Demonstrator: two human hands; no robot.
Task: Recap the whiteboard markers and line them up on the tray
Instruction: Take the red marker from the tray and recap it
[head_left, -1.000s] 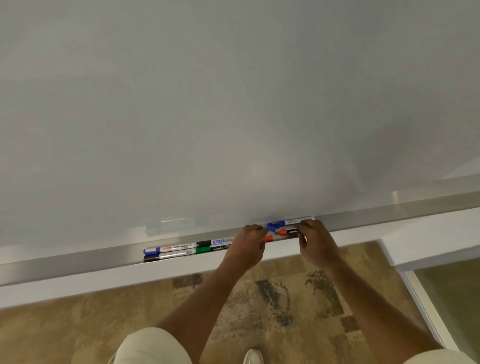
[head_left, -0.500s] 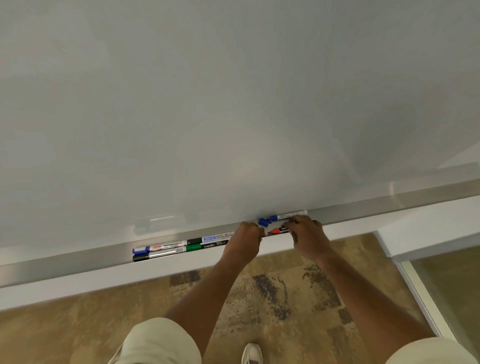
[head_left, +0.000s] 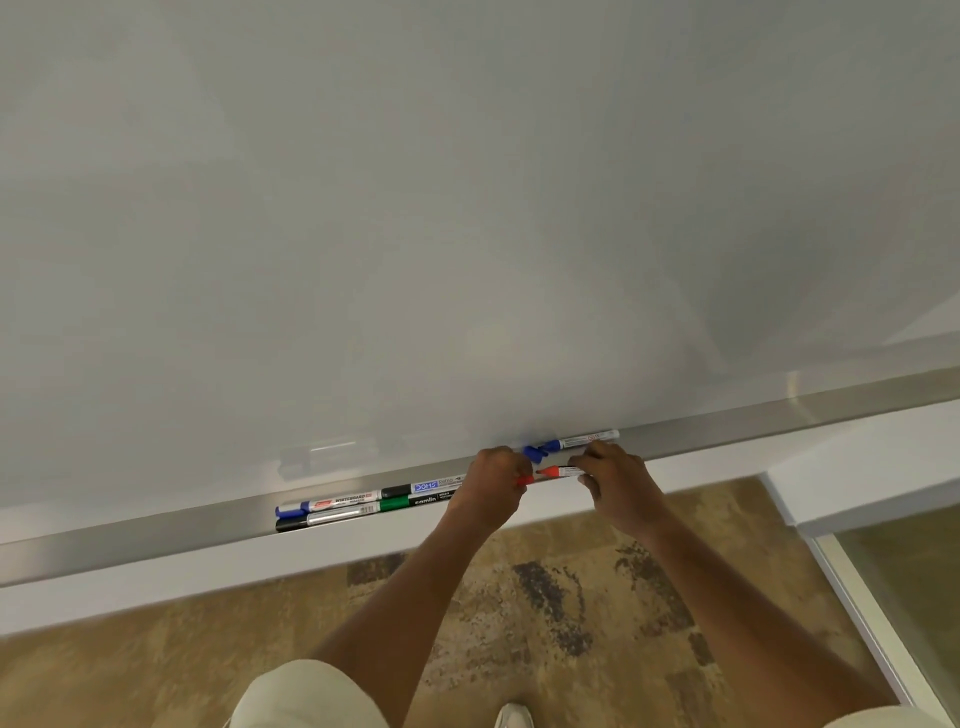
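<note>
A long metal tray (head_left: 156, 535) runs under the whiteboard. My right hand (head_left: 615, 486) grips an uncapped red marker (head_left: 558, 472), tip pointing left. My left hand (head_left: 493, 486) is closed on a red cap (head_left: 523, 480), a small gap from the tip. Behind the hands an uncapped blue marker (head_left: 576, 442) lies on the tray with its blue cap (head_left: 535, 453) loose beside its tip. To the left lie capped markers in two rows: a blue-capped one (head_left: 332, 505), a black-capped one (head_left: 322, 518), a green one (head_left: 410, 503) and a black one (head_left: 421, 488).
The whiteboard (head_left: 467, 208) fills the upper view. Below the tray is a white wall strip (head_left: 208, 577) and brown patterned carpet (head_left: 545, 597). A white frame with glass (head_left: 883, 571) stands at the right. My shoe (head_left: 511, 717) shows at the bottom.
My hands shifted slightly apart; the red marker's tip and the red cap now show a small gap between them. The view drifted a little.
</note>
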